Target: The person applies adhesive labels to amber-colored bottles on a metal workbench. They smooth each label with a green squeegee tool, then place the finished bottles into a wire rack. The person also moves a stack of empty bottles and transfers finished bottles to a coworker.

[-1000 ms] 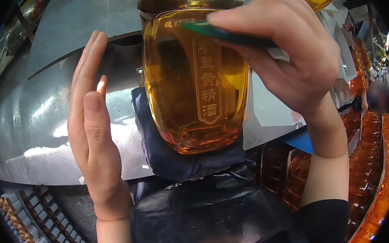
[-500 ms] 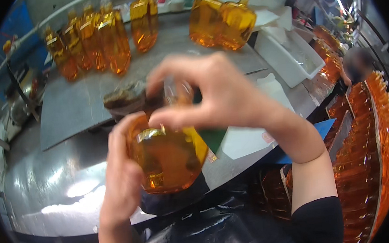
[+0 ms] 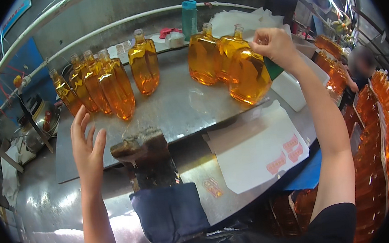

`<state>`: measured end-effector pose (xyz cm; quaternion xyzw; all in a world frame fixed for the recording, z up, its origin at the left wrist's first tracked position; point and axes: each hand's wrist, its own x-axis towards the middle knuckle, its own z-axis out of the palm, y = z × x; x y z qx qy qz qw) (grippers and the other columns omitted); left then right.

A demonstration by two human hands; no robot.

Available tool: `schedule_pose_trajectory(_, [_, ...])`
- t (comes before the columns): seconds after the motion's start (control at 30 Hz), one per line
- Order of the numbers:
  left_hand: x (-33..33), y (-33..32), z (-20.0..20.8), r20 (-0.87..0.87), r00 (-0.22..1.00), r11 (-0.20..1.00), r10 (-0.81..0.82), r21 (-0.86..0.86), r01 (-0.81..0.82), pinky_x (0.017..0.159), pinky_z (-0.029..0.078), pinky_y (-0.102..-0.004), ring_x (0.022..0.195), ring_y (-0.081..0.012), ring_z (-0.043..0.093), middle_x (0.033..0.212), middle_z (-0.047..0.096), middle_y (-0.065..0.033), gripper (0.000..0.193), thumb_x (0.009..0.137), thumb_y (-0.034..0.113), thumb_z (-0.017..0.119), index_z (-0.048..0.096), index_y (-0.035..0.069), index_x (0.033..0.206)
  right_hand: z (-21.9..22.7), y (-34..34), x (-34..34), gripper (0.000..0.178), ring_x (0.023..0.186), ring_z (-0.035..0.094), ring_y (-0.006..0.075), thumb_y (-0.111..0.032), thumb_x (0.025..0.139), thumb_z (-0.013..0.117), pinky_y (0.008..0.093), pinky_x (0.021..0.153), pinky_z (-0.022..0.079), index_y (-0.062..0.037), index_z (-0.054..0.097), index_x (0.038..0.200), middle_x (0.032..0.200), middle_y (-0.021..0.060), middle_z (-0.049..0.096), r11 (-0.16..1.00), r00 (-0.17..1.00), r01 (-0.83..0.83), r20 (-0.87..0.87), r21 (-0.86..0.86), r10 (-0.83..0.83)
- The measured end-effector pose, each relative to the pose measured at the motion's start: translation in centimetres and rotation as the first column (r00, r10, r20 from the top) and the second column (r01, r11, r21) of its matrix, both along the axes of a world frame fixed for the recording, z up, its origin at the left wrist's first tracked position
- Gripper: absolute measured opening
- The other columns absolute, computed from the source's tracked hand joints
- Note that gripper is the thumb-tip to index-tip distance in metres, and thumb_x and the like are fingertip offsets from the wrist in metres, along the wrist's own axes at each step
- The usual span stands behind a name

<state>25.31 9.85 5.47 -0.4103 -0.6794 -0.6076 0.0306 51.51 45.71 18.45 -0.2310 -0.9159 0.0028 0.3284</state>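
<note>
My right hand (image 3: 277,48) is closed at the neck of a flat amber glass bottle (image 3: 249,80) at the right of the metal board. Its base is on or just above the board; I cannot tell which. Part of a green flat piece (image 3: 273,69) shows below that hand, mostly hidden. Two similar amber bottles (image 3: 205,58) stand just left of it, overlapping. On the left, my left hand (image 3: 87,142) is raised with fingers apart, holding nothing. Nearest to it is a group of several amber bottles (image 3: 116,89); one more bottle (image 3: 145,65) stands apart.
A worn dark rest (image 3: 149,155) with a folded dark cloth (image 3: 170,211) lies at the front. White paper with pink labels (image 3: 252,146) lies to its right. Behind are a teal drinking bottle (image 3: 189,22) and a rail. Another person (image 3: 361,65) is at far right among many bottles.
The amber bottle has gone from between my hands at the front to the back right, in my right hand. My left hand has let go and moved left. The view has tilted up.
</note>
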Motion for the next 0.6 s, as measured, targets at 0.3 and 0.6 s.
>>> schedule_pose_trajectory(0.3, [-4.9, 8.4, -0.4, -0.267, 0.909, 0.918, 0.321, -0.149, -0.368, 0.091, 0.045, -0.0375, 0.111, -0.0266, 0.054, 0.120, 0.052, -0.0154, 0.070, 0.076, 0.030, 0.079, 0.043, 0.000, 0.129, -0.2, -0.9, 0.5, 0.040, 0.059, 0.059, 0.0206, -0.040, 0.087, 0.066, 0.0314, 0.059, 0.046, -0.0015, 0.067, 0.098, 0.066, 0.0122, 0.062, 0.955, 0.959, 0.283, -0.028, 0.086, -0.282])
schedule_pose_trajectory(0.6, [-7.8, 5.5, 0.7, -0.220, 0.962, 0.986, 0.164, 0.037, -0.160, 0.086, 0.046, -0.0319, 0.091, -0.0193, 0.060, 0.098, 0.064, -0.0105, 0.036, 0.088, 0.030, 0.067, 0.062, -0.001, 0.106, -9.1, -13.2, 10.0, 0.020, 0.058, 0.040, 0.0032, -0.016, 0.094, 0.058, 0.0226, 0.051, 0.033, 0.0011, 0.068, 0.094, 0.060, -0.0003, 0.048, 0.895, 0.923, 0.166, -0.254, -0.413, -0.288])
